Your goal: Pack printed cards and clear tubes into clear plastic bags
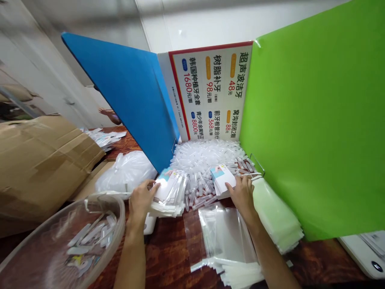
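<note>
Just two hands (243,193), two card stacks (171,190)

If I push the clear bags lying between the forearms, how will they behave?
The clear bags look thin and see-through, so probably floppy and light. Their glossy film and fanned lower edges suggest they may slide apart rather than move as one block.

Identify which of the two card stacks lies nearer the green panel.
The right stack, touched by the right hand; the left stack, at the left hand, lies nearer the blue panel.
</note>
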The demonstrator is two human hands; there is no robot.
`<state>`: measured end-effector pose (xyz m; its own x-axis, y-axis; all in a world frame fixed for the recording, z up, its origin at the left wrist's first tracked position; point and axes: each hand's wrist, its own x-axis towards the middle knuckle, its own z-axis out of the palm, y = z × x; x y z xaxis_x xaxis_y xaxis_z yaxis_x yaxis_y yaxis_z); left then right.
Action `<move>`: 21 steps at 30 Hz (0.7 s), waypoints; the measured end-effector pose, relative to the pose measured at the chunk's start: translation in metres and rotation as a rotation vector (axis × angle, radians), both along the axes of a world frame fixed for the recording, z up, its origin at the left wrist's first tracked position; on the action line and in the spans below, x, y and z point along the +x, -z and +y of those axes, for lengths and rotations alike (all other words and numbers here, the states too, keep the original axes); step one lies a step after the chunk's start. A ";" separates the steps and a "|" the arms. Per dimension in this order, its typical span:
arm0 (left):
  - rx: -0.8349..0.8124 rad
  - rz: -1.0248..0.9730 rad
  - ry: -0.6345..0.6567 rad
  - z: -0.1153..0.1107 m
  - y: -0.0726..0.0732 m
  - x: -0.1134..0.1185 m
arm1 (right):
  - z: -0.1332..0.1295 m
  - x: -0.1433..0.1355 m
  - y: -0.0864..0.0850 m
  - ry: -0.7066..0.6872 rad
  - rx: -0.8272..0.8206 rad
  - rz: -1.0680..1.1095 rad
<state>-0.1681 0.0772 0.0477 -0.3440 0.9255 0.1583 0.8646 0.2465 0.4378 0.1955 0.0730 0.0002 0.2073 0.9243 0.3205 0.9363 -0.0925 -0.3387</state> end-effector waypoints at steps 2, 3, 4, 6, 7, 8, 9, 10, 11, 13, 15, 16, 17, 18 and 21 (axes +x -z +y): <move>0.013 0.068 -0.018 -0.006 -0.003 0.006 | -0.001 0.001 0.000 0.002 -0.018 -0.005; 0.062 0.094 -0.009 -0.010 -0.005 0.010 | -0.001 0.001 0.001 0.006 -0.014 0.001; 0.139 0.115 0.005 -0.017 -0.006 0.015 | -0.001 0.002 0.002 0.012 -0.002 0.015; 0.325 0.123 0.006 -0.034 -0.007 0.033 | -0.002 0.003 0.007 0.016 0.047 0.062; 0.393 0.095 0.005 -0.045 -0.004 0.047 | -0.002 0.004 0.009 0.016 0.082 0.094; 0.423 0.041 0.015 -0.057 0.001 0.064 | -0.002 0.004 0.011 0.016 0.122 0.130; 0.413 -0.030 0.036 -0.069 0.008 0.083 | -0.003 0.004 0.013 0.014 0.164 0.169; 0.359 -0.106 0.091 -0.082 0.019 0.105 | -0.003 0.003 0.013 0.010 0.206 0.212; 0.282 -0.171 0.168 -0.093 0.032 0.126 | -0.004 0.003 0.013 0.002 0.247 0.261; 0.120 -0.195 0.307 -0.110 0.060 0.167 | -0.007 0.002 0.008 -0.021 0.313 0.385; 0.004 -0.149 0.344 -0.119 0.087 0.194 | -0.013 0.003 0.000 -0.053 0.340 0.535; -0.034 -0.141 0.341 -0.119 0.097 0.201 | -0.016 0.004 -0.004 -0.073 0.333 0.619; -0.066 -0.157 0.332 -0.118 0.104 0.204 | -0.021 0.007 -0.009 -0.096 0.312 0.708; -0.090 -0.197 0.325 -0.115 0.108 0.203 | -0.025 0.010 -0.013 -0.118 0.281 0.801; -0.140 -0.426 0.296 -0.103 0.108 0.187 | -0.043 0.023 -0.021 -0.158 0.178 1.078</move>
